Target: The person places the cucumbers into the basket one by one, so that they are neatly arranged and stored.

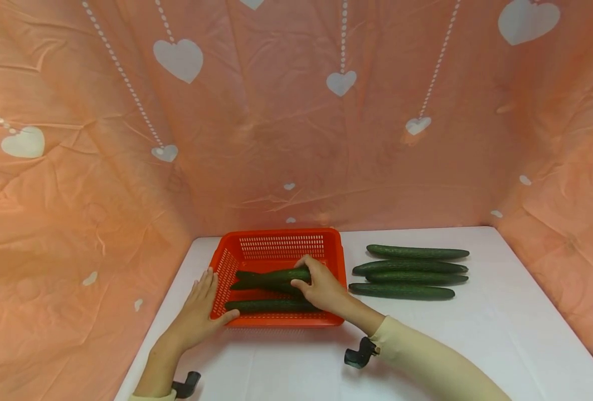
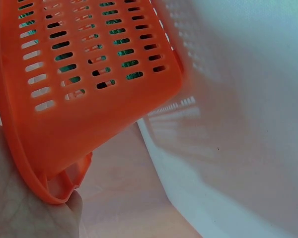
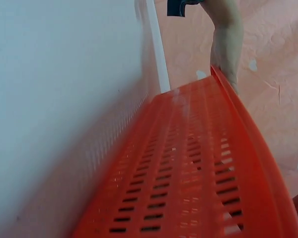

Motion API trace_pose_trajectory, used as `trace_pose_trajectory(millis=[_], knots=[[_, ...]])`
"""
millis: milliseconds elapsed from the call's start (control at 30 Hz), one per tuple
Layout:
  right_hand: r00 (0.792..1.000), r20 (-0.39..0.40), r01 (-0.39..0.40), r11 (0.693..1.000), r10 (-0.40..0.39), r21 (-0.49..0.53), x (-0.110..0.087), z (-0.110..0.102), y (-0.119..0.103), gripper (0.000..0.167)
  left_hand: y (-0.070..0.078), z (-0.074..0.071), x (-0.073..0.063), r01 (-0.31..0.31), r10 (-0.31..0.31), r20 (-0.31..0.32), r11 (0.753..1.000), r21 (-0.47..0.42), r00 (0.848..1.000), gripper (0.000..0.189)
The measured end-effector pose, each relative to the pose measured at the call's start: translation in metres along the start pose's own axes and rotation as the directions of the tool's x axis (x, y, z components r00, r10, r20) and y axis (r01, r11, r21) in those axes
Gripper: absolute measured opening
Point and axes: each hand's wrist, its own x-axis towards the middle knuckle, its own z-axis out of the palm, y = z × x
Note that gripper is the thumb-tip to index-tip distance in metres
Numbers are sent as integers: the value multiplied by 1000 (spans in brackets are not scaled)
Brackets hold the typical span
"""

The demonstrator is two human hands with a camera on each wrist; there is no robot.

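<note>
An orange-red plastic basket (image 1: 282,321) with slotted walls holds several dark green cucumbers. My right hand (image 1: 323,287) reaches over its right side and grips a cucumber (image 1: 281,274), thumb on the near side and fingers on the far side. Under that one lie other cucumbers, partly hidden. Nearer the front wall rests a separate cucumber (image 1: 271,306). Against the basket's left front corner, my left hand (image 1: 196,306) rests on the rim, its fingers straight and its thumb spread along the front. The left wrist view shows this hand (image 2: 25,203) touching the basket rim (image 2: 27,173).
Right of the basket, several cucumbers (image 1: 411,266) lie side by side on the white table (image 1: 507,317). Orange cloth (image 1: 286,139) printed with pale hearts encloses the table at the back and sides. Each wrist wears a black camera mount (image 1: 359,353).
</note>
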Motion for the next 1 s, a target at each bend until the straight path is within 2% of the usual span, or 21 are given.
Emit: trace_pose_trajectory(millis=[167, 333, 600, 800, 1000], knots=[[1000, -4, -4, 1000, 4, -8, 5, 9, -3, 26, 0, -1, 0, -3, 3, -4, 1000, 1, 1000, 115], [999, 35, 2, 1000, -2, -25, 7, 14, -4, 26, -1, -1, 1, -4, 4, -8, 1000, 3, 1000, 115], [997, 73, -32, 999, 35, -44, 8, 16, -4, 25, 0, 0, -2, 14, -14, 5, 1000, 1, 1000, 116], [998, 53, -22, 998, 25, -62, 7, 3, -5, 26, 2, -1, -2, 14, -14, 7, 1000, -6, 1000, 115], [999, -26, -36, 999, 36, -11, 1, -26, -4, 25, 2, -1, -2, -4, 4, -5, 1000, -11, 1000, 114]])
